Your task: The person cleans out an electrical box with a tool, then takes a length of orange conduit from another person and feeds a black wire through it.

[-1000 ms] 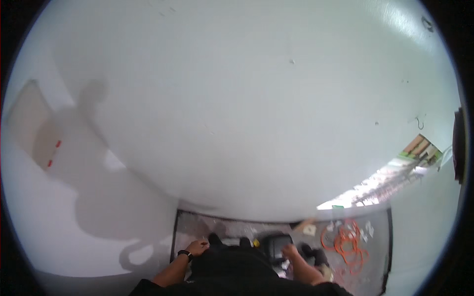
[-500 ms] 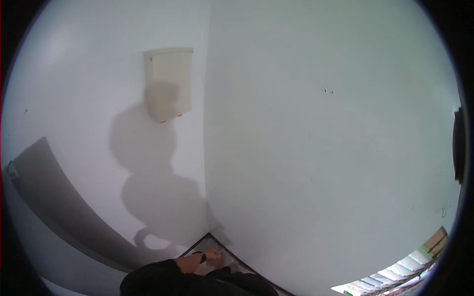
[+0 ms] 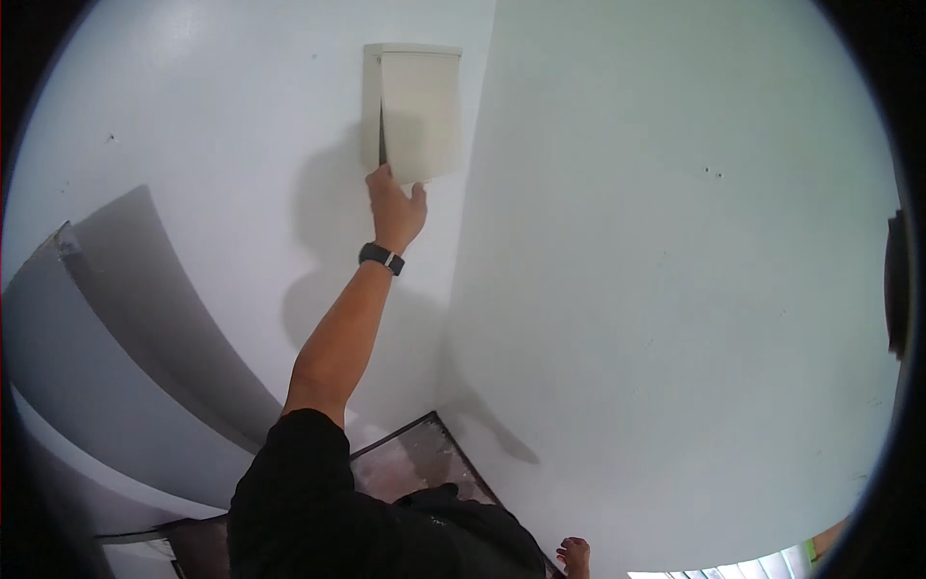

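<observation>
Near the left wall's (image 3: 222, 106) right edge hung one beige box (image 3: 370, 116). One left hand (image 3: 395, 207), wearing one black watch (image 3: 382, 258), grasped its one cover (image 3: 422, 111) by the lower edge; one dark gap (image 3: 383, 140) showed at left. One right hand (image 3: 576, 555) hung loosely half-open.

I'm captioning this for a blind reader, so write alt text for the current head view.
A person's raised left hand, with a black watch band at the wrist, touches the lower left of a beige wall-mounted box, whose cover shows a dark gap along its left side. The right hand is low at the picture's bottom, fingers loosely curled.
</observation>
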A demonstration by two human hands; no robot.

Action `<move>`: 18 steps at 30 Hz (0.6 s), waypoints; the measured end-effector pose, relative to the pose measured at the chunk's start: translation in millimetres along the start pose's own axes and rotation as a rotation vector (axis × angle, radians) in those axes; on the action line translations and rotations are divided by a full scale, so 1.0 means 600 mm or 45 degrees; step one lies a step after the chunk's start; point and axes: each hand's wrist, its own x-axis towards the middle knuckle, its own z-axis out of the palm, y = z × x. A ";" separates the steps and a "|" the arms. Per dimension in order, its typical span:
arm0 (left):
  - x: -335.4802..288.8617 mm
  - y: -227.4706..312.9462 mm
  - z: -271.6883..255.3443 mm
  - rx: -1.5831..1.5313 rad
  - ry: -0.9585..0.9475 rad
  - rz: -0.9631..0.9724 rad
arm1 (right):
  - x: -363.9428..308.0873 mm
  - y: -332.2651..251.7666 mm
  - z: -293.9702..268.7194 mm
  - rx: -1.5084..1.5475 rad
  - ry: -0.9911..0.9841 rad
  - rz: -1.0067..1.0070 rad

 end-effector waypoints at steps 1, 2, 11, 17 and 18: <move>0.020 0.012 -0.016 0.010 -0.037 0.072 | -0.013 0.007 0.049 0.071 -0.040 0.042; 0.015 0.042 -0.015 0.017 -0.048 0.068 | -0.015 0.017 0.048 0.058 -0.027 0.097; 0.139 0.267 -0.113 0.333 0.190 0.838 | -0.049 0.278 0.039 -0.332 0.059 0.493; 0.238 0.292 -0.203 0.244 -1.085 0.540 | -0.050 0.459 -0.086 -1.573 -0.202 -0.359; 0.241 0.306 -0.192 0.284 -1.358 0.595 | -0.060 0.444 -0.051 -1.051 -0.211 0.005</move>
